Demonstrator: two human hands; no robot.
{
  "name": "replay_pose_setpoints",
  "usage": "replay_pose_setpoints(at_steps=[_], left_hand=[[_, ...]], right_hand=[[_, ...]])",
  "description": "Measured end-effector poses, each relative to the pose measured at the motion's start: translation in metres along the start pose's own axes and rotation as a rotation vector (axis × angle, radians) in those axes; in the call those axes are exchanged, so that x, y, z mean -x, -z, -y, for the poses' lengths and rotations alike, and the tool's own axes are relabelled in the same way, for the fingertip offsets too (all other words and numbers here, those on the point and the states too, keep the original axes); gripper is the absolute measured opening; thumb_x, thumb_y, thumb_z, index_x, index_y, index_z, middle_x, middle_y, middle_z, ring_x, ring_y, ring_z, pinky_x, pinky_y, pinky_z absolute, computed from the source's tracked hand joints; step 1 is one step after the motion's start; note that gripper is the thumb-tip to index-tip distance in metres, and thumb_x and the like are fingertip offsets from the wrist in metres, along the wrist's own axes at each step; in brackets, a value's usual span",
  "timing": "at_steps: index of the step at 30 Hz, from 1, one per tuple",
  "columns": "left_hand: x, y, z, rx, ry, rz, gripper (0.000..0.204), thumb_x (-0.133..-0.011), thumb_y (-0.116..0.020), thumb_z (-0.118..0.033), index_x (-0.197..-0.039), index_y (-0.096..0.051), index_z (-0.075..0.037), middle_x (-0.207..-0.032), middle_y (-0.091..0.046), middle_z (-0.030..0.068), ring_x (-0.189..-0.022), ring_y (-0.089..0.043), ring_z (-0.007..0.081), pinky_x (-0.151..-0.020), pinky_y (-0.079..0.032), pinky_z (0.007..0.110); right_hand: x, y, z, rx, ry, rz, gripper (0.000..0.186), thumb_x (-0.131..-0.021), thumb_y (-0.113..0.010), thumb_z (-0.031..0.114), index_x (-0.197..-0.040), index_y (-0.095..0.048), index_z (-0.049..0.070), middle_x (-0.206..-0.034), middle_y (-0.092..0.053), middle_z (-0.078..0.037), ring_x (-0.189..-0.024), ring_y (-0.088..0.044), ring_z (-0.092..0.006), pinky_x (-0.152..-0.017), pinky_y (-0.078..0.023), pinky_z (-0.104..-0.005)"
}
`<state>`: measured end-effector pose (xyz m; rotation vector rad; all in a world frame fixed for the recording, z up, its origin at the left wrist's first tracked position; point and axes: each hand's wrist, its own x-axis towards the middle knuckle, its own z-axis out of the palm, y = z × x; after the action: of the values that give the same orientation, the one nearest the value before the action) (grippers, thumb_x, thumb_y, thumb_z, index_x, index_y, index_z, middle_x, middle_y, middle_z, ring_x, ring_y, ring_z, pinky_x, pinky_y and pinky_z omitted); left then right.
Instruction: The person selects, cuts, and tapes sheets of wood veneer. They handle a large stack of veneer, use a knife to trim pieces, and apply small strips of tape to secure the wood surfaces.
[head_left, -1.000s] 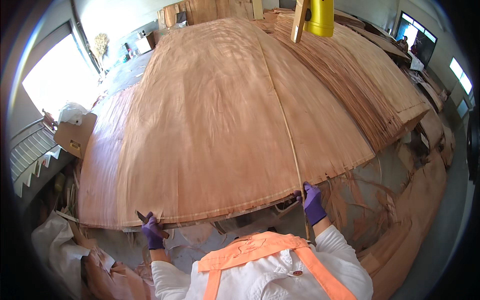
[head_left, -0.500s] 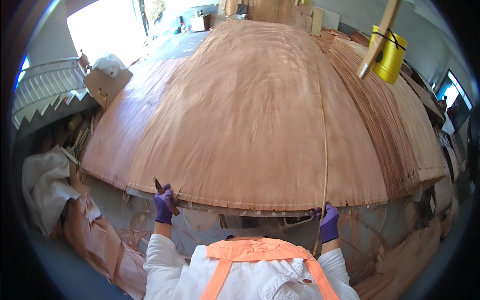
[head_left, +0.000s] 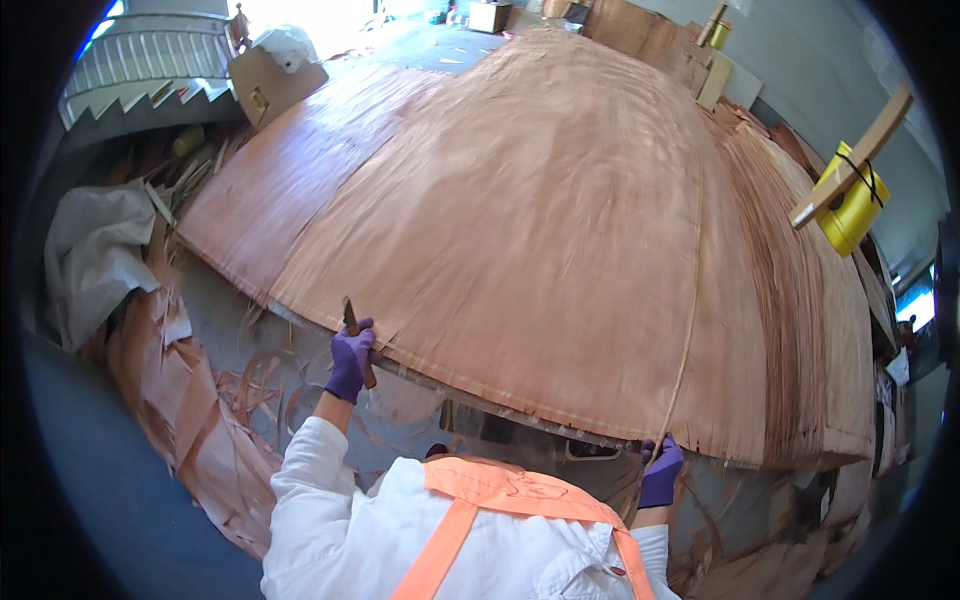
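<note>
A broad reddish-brown veneer sheet (head_left: 530,230) covers the work surface, with a pinker sheet (head_left: 280,190) along its left side. My left hand (head_left: 349,363), in a purple glove, is closed round a dark knife (head_left: 349,315) at the sheet's front edge, blade pointing away from me. My right hand (head_left: 661,472), also gloved in purple, is closed on a long thin strip (head_left: 688,330) that runs from the far part of the sheet over the near edge.
Stacked veneer (head_left: 775,280) lies at the right. A yellow cylinder (head_left: 850,225) with a wooden bar (head_left: 850,160) is above it. Veneer scraps (head_left: 200,420) and a white sheet (head_left: 100,250) lie front left. Stairs with a railing (head_left: 150,80) stand back left.
The view has turned leftward, shifting the table and yellow cylinder rightward in the picture. Both hands remain at the front edge with knife and strip; the left now appears higher, the right lower.
</note>
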<state>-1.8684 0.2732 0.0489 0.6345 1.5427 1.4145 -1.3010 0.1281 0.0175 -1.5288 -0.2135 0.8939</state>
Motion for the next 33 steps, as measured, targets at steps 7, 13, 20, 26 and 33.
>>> replay_pose_setpoints(at_steps=[7,13,20,26,33], left_hand=[[-0.005,-0.001,0.003,0.062,-0.003,0.02,0.026,-0.082,-0.057,-0.008,-0.105,-0.058,0.002,-0.069,-0.055,0.0025,-0.045,-0.051,0.0116,-0.041,-0.045,0.026],[-0.005,0.001,0.007,0.032,0.019,0.002,0.026,-0.08,-0.059,-0.008,-0.104,-0.059,0.002,-0.079,-0.058,0.0029,-0.058,-0.055,0.0105,-0.046,-0.049,0.025],[0.0,0.005,0.001,0.019,0.065,-0.01,0.028,-0.081,-0.058,-0.007,-0.107,-0.058,0.002,-0.087,-0.059,0.0049,-0.063,-0.056,0.0118,-0.047,-0.051,0.026],[-0.001,0.0,0.001,0.007,-0.02,0.056,0.027,-0.081,-0.059,-0.012,-0.104,-0.061,0.002,-0.074,-0.058,0.0009,-0.057,-0.055,0.0094,-0.048,-0.047,0.025],[-0.002,0.003,0.004,-0.01,-0.036,0.005,0.024,-0.081,-0.059,-0.008,-0.103,-0.062,0.0,-0.076,-0.058,0.0022,-0.058,-0.057,0.0108,-0.047,-0.05,0.025]], right_hand=[[-0.004,-0.003,0.006,-0.051,-0.101,-0.089,0.015,-0.088,-0.047,0.024,-0.085,-0.057,0.013,-0.061,-0.058,-0.004,-0.042,-0.049,-0.0123,-0.035,-0.037,-0.0207],[0.015,-0.01,0.02,0.064,-0.081,-0.042,0.016,-0.089,-0.046,0.028,-0.088,-0.057,0.016,-0.059,-0.056,0.001,-0.041,-0.046,-0.0088,-0.034,-0.034,-0.0196],[0.014,-0.013,0.02,0.062,-0.061,-0.055,0.018,-0.09,-0.046,0.028,-0.092,-0.058,0.016,-0.064,-0.057,0.0,-0.043,-0.047,-0.0091,-0.037,-0.037,-0.0181],[0.019,-0.002,0.021,0.154,-0.068,0.009,0.018,-0.089,-0.046,0.028,-0.088,-0.06,0.016,-0.062,-0.057,0.001,-0.043,-0.047,-0.0096,-0.036,-0.035,-0.0213],[-0.004,-0.002,0.017,0.001,-0.116,-0.094,0.019,-0.09,-0.047,0.027,-0.081,-0.057,0.014,-0.057,-0.057,-0.006,-0.039,-0.047,-0.0149,-0.034,-0.035,-0.0242]])
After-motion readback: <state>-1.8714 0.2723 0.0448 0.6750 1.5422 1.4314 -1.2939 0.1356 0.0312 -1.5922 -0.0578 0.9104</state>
